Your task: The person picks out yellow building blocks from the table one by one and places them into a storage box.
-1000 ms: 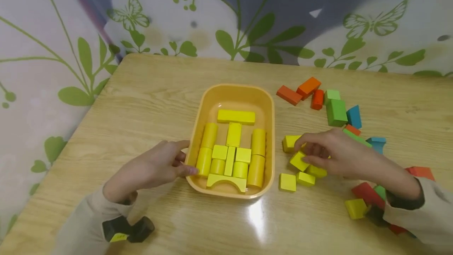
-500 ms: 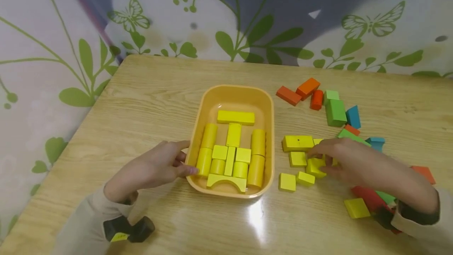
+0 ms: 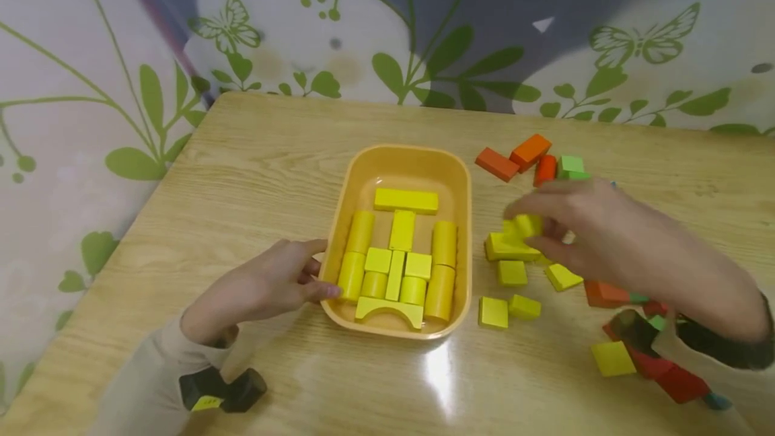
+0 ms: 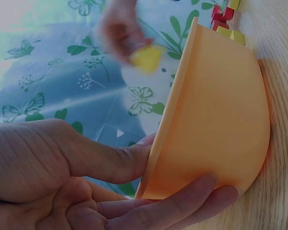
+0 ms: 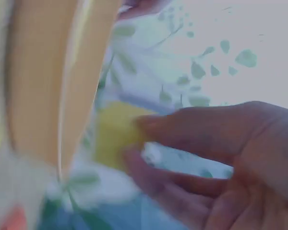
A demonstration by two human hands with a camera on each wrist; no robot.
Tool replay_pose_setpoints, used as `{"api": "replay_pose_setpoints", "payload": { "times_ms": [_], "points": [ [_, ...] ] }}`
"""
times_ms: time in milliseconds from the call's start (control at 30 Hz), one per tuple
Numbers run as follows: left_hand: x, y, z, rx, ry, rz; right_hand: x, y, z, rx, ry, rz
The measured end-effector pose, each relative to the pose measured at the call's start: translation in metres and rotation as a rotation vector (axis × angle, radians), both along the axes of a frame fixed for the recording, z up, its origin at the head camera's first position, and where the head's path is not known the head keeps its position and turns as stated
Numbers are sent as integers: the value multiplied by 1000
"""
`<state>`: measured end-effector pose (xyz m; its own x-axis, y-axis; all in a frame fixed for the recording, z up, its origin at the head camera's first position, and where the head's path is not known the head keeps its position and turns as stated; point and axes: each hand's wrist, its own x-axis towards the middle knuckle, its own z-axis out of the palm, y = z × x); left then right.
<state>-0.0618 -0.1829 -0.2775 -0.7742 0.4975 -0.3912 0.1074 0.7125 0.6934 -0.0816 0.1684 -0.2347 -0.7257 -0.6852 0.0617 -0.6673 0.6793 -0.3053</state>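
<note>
In the head view, my left hand (image 3: 260,291) grips the left rim of a yellow-orange plastic tub (image 3: 418,168), thumb on the inside and fingers outside, as the left wrist view also shows. Yellow toy blocks lie arranged in the tub: a long bar (image 3: 406,200), cylinders (image 3: 440,293), small blocks and an arch (image 3: 389,311). To the right, my right hand (image 3: 596,227) pinches a small yellow block (image 3: 525,225) between thumb and fingers, above the loose yellow blocks (image 3: 512,273). Blurred in the right wrist view, that block (image 5: 117,136) hangs beside the tub's wall.
Orange blocks (image 3: 531,151) and a green block (image 3: 571,167) lie behind my right hand. Red blocks (image 3: 681,382) and another yellow block (image 3: 613,358) are near my right sleeve. A patterned curtain or wall covering (image 3: 448,52) stands behind the wooden table (image 3: 278,153).
My right hand has picked a yellow block out of the loose group and lifted it, moving away from me. The left hand and the tub have stayed in place.
</note>
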Motion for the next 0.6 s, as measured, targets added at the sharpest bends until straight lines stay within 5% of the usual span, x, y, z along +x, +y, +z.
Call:
{"api": "replay_pose_setpoints", "payload": {
  "times_ms": [100, 233, 367, 600],
  "points": [
    [1, -1, -1, 10, -7, 11, -13, -37, 2, -82, -19, 74],
    [2, -1, -2, -16, -10, 19, -25, -73, -21, -106, -90, 107],
    [1, 0, -1, -52, 3, 11, -29, -80, -35, -100, -92, 75],
    [-1, 0, 1, -53, 0, 14, -31, -81, -37, -64, -118, 65]
  ]
}}
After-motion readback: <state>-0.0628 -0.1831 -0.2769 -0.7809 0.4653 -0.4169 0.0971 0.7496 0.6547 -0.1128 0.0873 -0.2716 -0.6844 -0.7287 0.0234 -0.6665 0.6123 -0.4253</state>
